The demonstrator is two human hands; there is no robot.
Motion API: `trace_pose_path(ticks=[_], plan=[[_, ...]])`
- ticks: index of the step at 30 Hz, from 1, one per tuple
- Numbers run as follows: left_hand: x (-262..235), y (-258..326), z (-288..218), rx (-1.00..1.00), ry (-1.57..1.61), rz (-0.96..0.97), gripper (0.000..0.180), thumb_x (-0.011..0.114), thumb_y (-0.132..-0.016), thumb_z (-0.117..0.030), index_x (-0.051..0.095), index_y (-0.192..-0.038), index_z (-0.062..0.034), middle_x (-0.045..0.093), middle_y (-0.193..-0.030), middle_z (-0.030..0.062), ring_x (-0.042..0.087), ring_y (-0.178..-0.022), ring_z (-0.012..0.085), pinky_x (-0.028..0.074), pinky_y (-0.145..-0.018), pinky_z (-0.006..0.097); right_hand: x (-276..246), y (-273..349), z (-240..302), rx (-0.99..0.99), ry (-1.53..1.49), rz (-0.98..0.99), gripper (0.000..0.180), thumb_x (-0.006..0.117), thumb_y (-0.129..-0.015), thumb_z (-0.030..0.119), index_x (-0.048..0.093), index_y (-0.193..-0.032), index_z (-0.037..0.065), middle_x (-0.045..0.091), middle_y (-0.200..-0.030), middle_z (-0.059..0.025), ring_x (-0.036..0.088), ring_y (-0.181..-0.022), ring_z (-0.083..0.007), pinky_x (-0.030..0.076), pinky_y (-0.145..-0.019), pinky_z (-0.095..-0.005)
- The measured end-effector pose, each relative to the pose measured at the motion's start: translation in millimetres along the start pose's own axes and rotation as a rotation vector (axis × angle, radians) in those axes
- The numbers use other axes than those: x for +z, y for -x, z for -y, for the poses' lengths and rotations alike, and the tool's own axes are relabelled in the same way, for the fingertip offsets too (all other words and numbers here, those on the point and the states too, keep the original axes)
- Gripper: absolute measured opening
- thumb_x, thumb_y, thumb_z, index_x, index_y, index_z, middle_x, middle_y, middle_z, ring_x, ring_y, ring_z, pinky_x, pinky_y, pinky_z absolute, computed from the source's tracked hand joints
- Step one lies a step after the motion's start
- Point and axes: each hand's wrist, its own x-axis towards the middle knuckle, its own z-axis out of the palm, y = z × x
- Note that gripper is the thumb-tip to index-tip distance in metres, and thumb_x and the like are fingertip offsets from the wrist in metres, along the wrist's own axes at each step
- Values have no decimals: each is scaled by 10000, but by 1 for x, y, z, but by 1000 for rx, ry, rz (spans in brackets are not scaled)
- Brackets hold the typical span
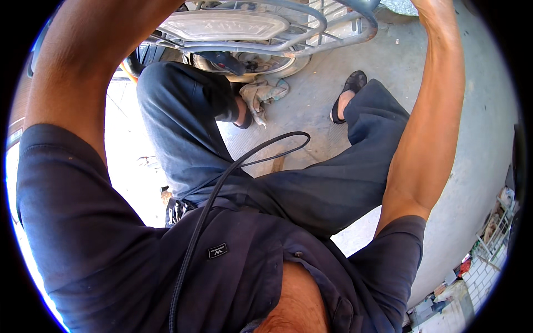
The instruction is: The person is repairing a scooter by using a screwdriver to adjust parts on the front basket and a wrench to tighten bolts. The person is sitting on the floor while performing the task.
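Note:
My left arm (72, 111) reaches up past the top edge, so the left hand is out of the picture. My right forearm (436, 105) also stretches upward on the right. Only the base of my right hand (434, 6) shows at the top edge; its fingers are cut off, and whatever they touch is hidden. Between the two arms stands a grey metal tube frame (347, 41) with bent bars and a pale oval panel (222, 25). Part of a wheel (286, 67) shows beneath it.
A crumpled dirty rag (261, 95) lies on the concrete floor (319, 89) beside my left foot. My right shoe (355, 83) rests farther right. A black cord (214, 191) loops over my lap. Assorted clutter (491, 227) lines the right rim.

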Motion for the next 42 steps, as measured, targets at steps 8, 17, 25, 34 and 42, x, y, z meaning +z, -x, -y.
trace_pose_path(ticks=[8,17,25,34,42], plan=[[-1,-2,4,13,3,-18,470,442,-1008,-240,510,-1382,37,603,-1373,243,637,-1214,347,489,-970,520,-2,14,8,-88,81,82,231,748,-829,79,716,-988,-85,726,-834,-92,653,-763,-132,527,-708,-304],[-3,-5,3,18,-14,-48,455,444,-1002,-225,529,-1359,43,618,-1351,243,651,-1189,349,503,-946,512,10,34,11,-210,204,16,236,756,-802,84,709,-978,-66,713,-766,-100,650,-691,-140,514,-634,-324],[-9,-26,14,-7,-37,-95,442,447,-995,-212,547,-1338,48,632,-1330,244,663,-1167,350,516,-924,505,11,32,15,-227,404,-63,361,822,-745,144,723,-1057,-8,711,-827,-219,718,-713,-310,556,-682,-404],[-27,-62,37,-115,-66,-217,428,449,-989,-197,566,-1315,54,648,-1307,244,677,-1142,352,530,-900,497,13,17,-16,-11,22,-142,467,864,-791,213,706,-1190,28,754,-1027,-176,746,-901,-265,584,-834,-360],[-36,-75,38,-138,-65,-237,417,451,-982,-184,584,-1294,59,662,-1287,244,689,-1120,353,543,-878,491,25,11,-16,-174,207,-171,516,878,-782,299,725,-1194,29,773,-1011,-165,758,-910,-226,604,-809,-347]])
